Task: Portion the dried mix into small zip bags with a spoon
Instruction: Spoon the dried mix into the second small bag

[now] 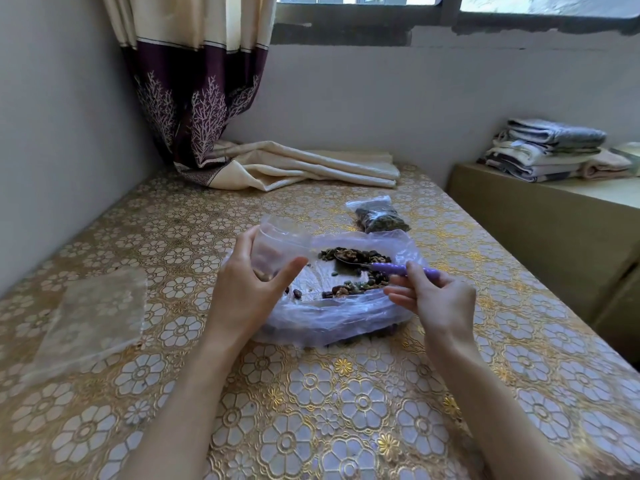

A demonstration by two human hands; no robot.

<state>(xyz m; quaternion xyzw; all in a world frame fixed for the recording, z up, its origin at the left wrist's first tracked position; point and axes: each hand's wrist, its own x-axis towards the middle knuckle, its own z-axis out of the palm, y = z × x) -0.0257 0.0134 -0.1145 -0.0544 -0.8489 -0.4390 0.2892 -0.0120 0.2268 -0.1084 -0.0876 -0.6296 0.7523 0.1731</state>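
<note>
Left hand (249, 282) grips small zip bag (273, 251), mouth tipped right toward spoon (381, 266), ready for filling. Right hand (436, 299) pinches purple handle, bowl loaded over dried mix (353, 271) in large bag (329, 320), mid-worktop (311, 410). Filled bag (379, 216) parked far.

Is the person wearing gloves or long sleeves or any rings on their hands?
No. Both hands, the left hand and the right hand, are bare: no gloves, and no rings or bracelets that show. Both forearms are uncovered right down to the bottom of the picture, so no sleeves or watch can be seen.
</note>
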